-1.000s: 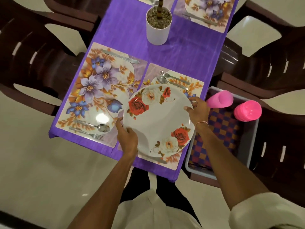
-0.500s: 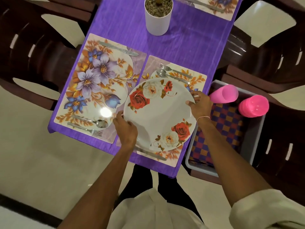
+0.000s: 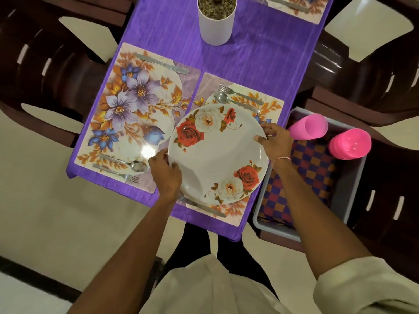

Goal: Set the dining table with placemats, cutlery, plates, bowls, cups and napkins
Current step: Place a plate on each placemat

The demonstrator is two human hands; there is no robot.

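A white plate (image 3: 217,155) with red and white roses lies over the near right placemat (image 3: 269,107). My left hand (image 3: 165,175) grips its left rim and my right hand (image 3: 275,138) grips its right rim. A fork (image 3: 240,94) and spoon (image 3: 233,101) lie on that mat beyond the plate, and a knife (image 3: 204,206) pokes out under the near edge. The left placemat (image 3: 136,114) carries a knife (image 3: 162,63), a spoon (image 3: 123,163) and a fork (image 3: 115,172).
A grey bin (image 3: 349,191) on the chair at right holds a checked cloth (image 3: 301,177) and two pink cups (image 3: 309,126), (image 3: 350,143). A white pot (image 3: 216,19) stands mid-table on the purple cloth (image 3: 260,53). Dark brown chairs (image 3: 52,71) flank the table.
The plate has settled a little lower over the right placemat, with both hands still on its rims. The view has shifted slightly towards the table.
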